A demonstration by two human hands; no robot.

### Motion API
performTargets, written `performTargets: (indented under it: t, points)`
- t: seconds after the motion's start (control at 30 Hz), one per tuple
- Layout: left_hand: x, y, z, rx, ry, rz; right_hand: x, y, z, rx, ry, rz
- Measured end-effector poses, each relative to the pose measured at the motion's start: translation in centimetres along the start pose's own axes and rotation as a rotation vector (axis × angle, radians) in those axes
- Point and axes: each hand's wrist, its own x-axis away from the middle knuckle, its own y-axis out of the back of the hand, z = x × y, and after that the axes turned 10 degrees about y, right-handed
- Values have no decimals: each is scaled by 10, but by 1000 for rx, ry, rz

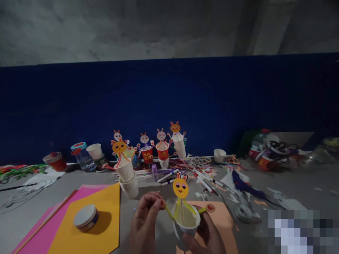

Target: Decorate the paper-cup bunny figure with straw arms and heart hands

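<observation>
My right hand (205, 234) is wrapped round a white paper cup (189, 231) with its mouth tilted toward me. A yellow paper animal face (180, 187) with pointed ears stands above the cup on a thin stick, with yellow strips below it. One yellow arm (201, 210) reaches right over the rim and ends in a round paper paw (210, 208) with a red mark. At the cup's left side my left hand (148, 215) pinches the tip of the other yellow arm (168, 212), at its paw, which the fingers partly cover.
Similar cup puppets (162, 148) stand along the blue panel. Stacked white cups (129, 185) stand left of centre. A round tub (86, 217) sits on orange paper (111, 204). Markers (168, 176), paper scraps, a blue-handled glue gun (246, 187) and a tape roll (242, 211) lie around.
</observation>
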Motion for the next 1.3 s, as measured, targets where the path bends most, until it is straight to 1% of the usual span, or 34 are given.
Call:
performTargets:
  t: [0.1, 0.2, 0.37, 0.47, 0.7, 0.83, 0.93, 1.07, 1.13, 1.2, 1.3]
  points:
    - [3, 1, -2, -4, 32, -14, 0, -1, 1, 17, -15, -22]
    - [6, -1, -3, -35, 49, -3, 0, -2, 1, 30, -42, -27]
    - [6, -3, 1, -51, 5, 27, 0, -2, 2, -4, -7, -17]
    - [6, -3, 4, -48, -9, 36, 0, -2, 1, -15, -13, -21]
    - [8, -8, 1, -35, -33, 47, 0, 0, -1, -6, -36, -2]
    - [9, -8, 0, -56, -35, 53, 0, -2, 1, 0, -26, 7]
    - [8, -7, -1, -24, -6, 49, 0, -2, 1, -3, -26, 8]
    - [7, -8, -2, 77, 100, 31, 0, 0, -1, 14, -28, 18]
    - [6, -7, -2, 79, 136, 51, 0, 0, -1, 28, -35, 23]
    - [6, -6, -2, 53, 142, 77, 0, 1, -2, 34, -35, 34]
    - [6, -5, 0, 46, 119, 78, 0, 1, -2, 38, -16, 33]
